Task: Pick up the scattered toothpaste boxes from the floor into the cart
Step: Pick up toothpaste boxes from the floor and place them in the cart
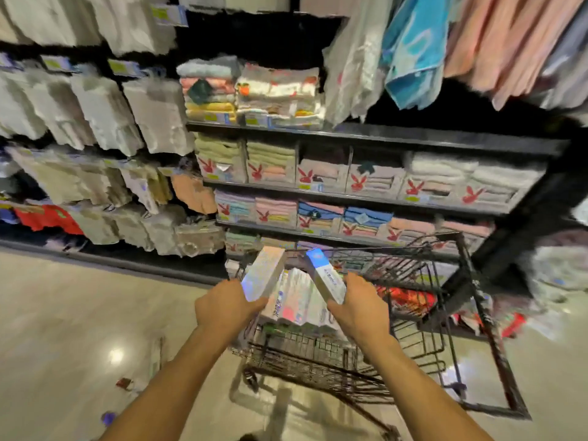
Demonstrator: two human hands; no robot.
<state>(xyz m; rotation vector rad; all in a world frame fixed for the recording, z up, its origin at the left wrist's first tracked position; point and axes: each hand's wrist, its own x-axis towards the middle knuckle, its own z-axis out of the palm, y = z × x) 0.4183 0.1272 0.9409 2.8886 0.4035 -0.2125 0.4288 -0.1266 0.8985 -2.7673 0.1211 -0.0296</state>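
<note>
Both hands are raised in the lower middle of the frame, over the near end of the cart (pixel 410 272), and one carton is grasped in each. The left hand (pixel 227 308) is wrapped round the lower end of the left-hand toothpaste box (pixel 264 270), a silvery carton held upright with its top leaned slightly to the right. The right hand (pixel 356 308) is closed round the lower end of the right-hand toothpaste box (pixel 324 275), a white carton with a blue upper end, leaned to the left, so that the two tops are brought near each other without touching. Between and just below the two cartons, a row of stacked toothpaste boxes (pixel 297 300) is seen standing on end, side by side, inside the black wire cart, which fills the lower middle and lower right of the frame. A pale glossy floor (pixel 79 313) is spread across the lower left, and on it, well apart from the cart, a small red thing (pixel 123 383) and a small purple thing (pixel 108 418) are lying; they are too blurred to be identified. Behind the cart, across the middle of the frame, dark shelves (pixel 366 130) are packed with folded towels (pixel 321 214) in many colours. Pale packets (pixel 105 113) are hung in rows at the upper left, and hanging cloths (pixel 413 49) in blue and pink are seen at the upper right.
</note>
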